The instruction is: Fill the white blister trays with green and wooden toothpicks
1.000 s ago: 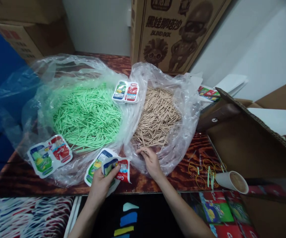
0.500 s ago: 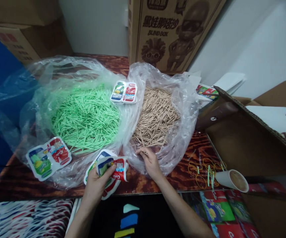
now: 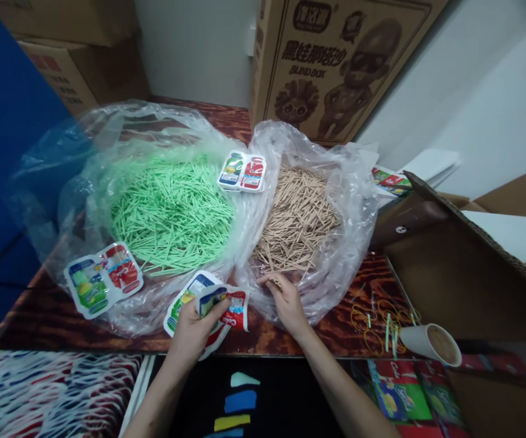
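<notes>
My left hand point(image 3: 193, 330) is closed on a printed card with blue, yellow and red bottle pictures point(image 3: 227, 306), held at the table's front edge over another such card point(image 3: 183, 299). My right hand point(image 3: 286, 299) reaches into the near edge of a clear bag of tan sticks point(image 3: 297, 220), its fingers pinched on a few of them. To the left lies a bigger clear bag of green sticks point(image 3: 171, 211).
More printed cards lie at front left point(image 3: 103, 279) and between the bags point(image 3: 242, 171). Rubber bands point(image 3: 374, 317) and a tipped paper cup point(image 3: 432, 344) lie at right. An open cardboard box point(image 3: 472, 274) stands at right, a printed carton point(image 3: 335, 61) behind.
The view has shifted a little to the left and up. Both hands stay in much the same place, the left still holding the card, the right still at the tan sticks.
</notes>
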Demonstrator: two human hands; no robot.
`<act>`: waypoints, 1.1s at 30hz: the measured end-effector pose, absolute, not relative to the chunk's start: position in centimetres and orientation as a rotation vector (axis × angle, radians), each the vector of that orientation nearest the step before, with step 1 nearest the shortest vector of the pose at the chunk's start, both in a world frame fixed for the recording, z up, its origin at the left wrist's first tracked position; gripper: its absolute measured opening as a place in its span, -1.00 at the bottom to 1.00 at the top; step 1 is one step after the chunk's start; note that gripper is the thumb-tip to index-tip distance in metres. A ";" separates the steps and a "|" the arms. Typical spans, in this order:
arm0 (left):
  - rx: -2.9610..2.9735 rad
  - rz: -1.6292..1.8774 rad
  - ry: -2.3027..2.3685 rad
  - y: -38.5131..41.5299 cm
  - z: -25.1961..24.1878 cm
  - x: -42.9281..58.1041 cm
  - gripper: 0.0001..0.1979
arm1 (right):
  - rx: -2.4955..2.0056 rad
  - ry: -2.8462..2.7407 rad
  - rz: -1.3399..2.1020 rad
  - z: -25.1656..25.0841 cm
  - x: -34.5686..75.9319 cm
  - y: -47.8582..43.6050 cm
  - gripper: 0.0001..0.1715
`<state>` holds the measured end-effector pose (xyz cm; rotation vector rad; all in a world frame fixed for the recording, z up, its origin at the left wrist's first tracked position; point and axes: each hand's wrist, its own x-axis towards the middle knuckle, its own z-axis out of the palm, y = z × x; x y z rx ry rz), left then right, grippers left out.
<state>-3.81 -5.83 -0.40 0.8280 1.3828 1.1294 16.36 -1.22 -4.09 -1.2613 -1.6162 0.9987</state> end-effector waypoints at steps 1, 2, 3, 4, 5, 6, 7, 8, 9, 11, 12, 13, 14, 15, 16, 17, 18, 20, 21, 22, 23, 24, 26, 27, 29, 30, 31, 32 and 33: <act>0.839 1.124 1.378 -5.8 -0.3 -3.7 -0.80 | -1.259 -1.623 0.997 -3.9 16.2 -1.3 -0.80; 0.849 1.121 1.372 -5.8 -0.2 -3.7 -0.80 | -1.253 -1.629 0.997 -3.6 16.1 -1.3 -0.80; 0.854 1.123 1.364 -5.7 -0.1 -3.6 -0.81 | -1.244 -1.634 0.998 -3.3 15.9 -1.3 -0.80; 0.854 1.127 1.354 -5.7 0.0 -3.5 -0.82 | -1.234 -1.637 1.000 -3.0 15.7 -1.3 -0.80; 0.848 1.132 1.344 -5.6 0.1 -3.4 -0.83 | -1.223 -1.644 1.001 -2.6 15.5 -1.3 -0.79; 0.840 1.136 1.335 -5.5 0.1 -3.2 -0.84 | -1.211 -1.654 1.000 -2.1 15.4 -1.3 -0.79; 0.832 1.140 1.327 -5.5 0.2 -3.2 -0.85 | -1.198 -1.670 0.996 -1.7 15.2 -1.2 -0.79; 0.826 1.142 1.321 -5.4 0.3 -3.1 -0.86 | -1.183 -1.691 0.989 -1.2 15.1 -1.1 -0.79; 0.824 1.143 1.317 -5.4 0.3 -3.1 -0.86 | -1.166 -1.718 0.980 -0.8 14.9 -1.0 -0.78; 0.828 1.149 1.320 -5.5 0.5 -3.1 -0.87 | -1.129 -1.774 0.958 0.0 14.7 -0.7 -0.76; 0.832 1.153 1.324 -5.5 0.5 -3.2 -0.87 | -1.113 -1.800 0.951 0.3 14.6 -0.5 -0.75; 0.834 1.155 1.328 -5.6 0.6 -3.3 -0.86 | -1.100 -1.821 0.945 0.5 14.4 -0.4 -0.74; 0.838 1.158 1.332 -5.6 0.7 -3.4 -0.86 | -1.091 -1.837 0.943 0.6 14.3 -0.3 -0.74; 0.844 1.157 1.335 -5.7 0.7 -3.4 -0.85 | -1.086 -1.849 0.943 0.7 14.1 -0.1 -0.74; 0.848 1.156 1.338 -5.7 0.7 -3.5 -0.85 | -1.079 -1.857 0.945 0.8 14.0 0.0 -0.73; 0.852 1.156 1.342 -5.8 0.8 -3.6 -0.85 | -1.071 -1.862 0.947 0.8 13.9 0.0 -0.72; 0.857 1.156 1.345 -5.8 0.8 -3.6 -0.85 | -1.062 -1.867 0.951 0.9 13.7 0.1 -0.71; 0.864 1.156 1.349 -5.8 0.8 -3.7 -0.85 | -1.047 -1.870 0.964 0.9 13.5 0.1 -0.70; 0.864 1.154 1.351 -5.7 0.8 -3.7 -0.86 | -1.041 -1.870 0.972 0.9 13.4 0.0 -0.70; 0.866 1.152 1.351 -5.7 0.8 -3.7 -0.86 | -1.038 -1.869 0.979 0.9 13.4 0.0 -0.70; 0.869 1.150 1.348 -5.6 0.8 -3.6 -0.86 | -1.039 -1.867 0.985 0.9 13.3 -0.1 -0.70; 0.872 1.148 1.342 -5.6 0.7 -3.5 -0.86 | -1.041 -1.867 0.989 0.8 13.3 -0.2 -0.70; 0.875 1.144 1.327 -5.5 0.7 -3.3 -0.86 | -1.050 -1.871 0.988 0.4 13.4 -0.3 -0.72; 0.876 1.141 1.322 -5.5 0.7 -3.2 -0.86 | -1.066 -1.872 0.993 0.1 13.6 -0.2 -0.73; 0.868 1.135 1.332 -5.6 0.6 -3.2 -0.85 | -1.141 -1.842 1.025 -0.8 14.4 -0.1 -0.78; 0.860 1.132 1.345 -5.6 0.6 -3.3 -0.84 | -1.206 -1.799 1.042 -1.2 15.1 0.1 -0.81; 0.851 1.129 1.361 -5.7 0.5 -3.4 -0.83 | -1.285 -1.730 1.049 -1.7 16.0 0.4 -0.83; 0.841 1.123 1.376 -5.7 0.4 -3.5 -0.82 | -1.366 -1.642 1.039 -2.0 17.0 0.7 -0.85; 0.829 1.115 1.389 -5.8 0.3 -3.7 -0.81 | -1.437 -1.549 1.008 -2.3 18.0 1.0 -0.85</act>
